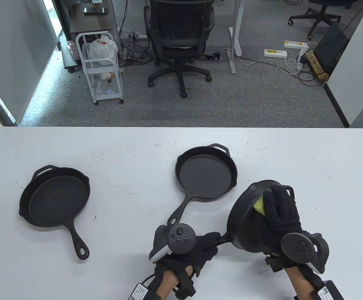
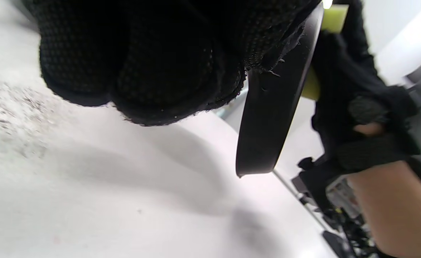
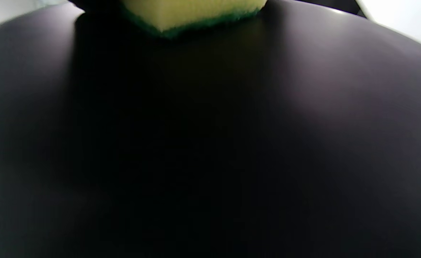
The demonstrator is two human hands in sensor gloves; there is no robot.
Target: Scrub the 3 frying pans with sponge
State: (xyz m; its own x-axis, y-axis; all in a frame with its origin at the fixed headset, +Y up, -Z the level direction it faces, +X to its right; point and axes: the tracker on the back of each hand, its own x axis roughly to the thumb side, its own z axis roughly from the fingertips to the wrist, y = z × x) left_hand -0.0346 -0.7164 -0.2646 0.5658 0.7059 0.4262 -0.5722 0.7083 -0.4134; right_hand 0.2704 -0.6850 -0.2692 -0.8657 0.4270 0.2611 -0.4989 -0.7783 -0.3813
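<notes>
Your left hand (image 1: pixel 197 247) gripped the handle of a black cast-iron frying pan (image 1: pixel 247 218), tilted on edge above the white table (image 1: pixel 137 140). Your right hand (image 1: pixel 283 212) pressed a yellow sponge with a green scouring face (image 1: pixel 259 204) against its inside. Two more black pans, middle (image 1: pixel 205 175) and left (image 1: pixel 56 198), lay flat.

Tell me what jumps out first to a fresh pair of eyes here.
The tilted pan lifted off the table at lower right: the left hand grips its handle while the right hand presses a yellow sponge into it. Two more black pans lie flat, one at the left, one mid-table.
</notes>
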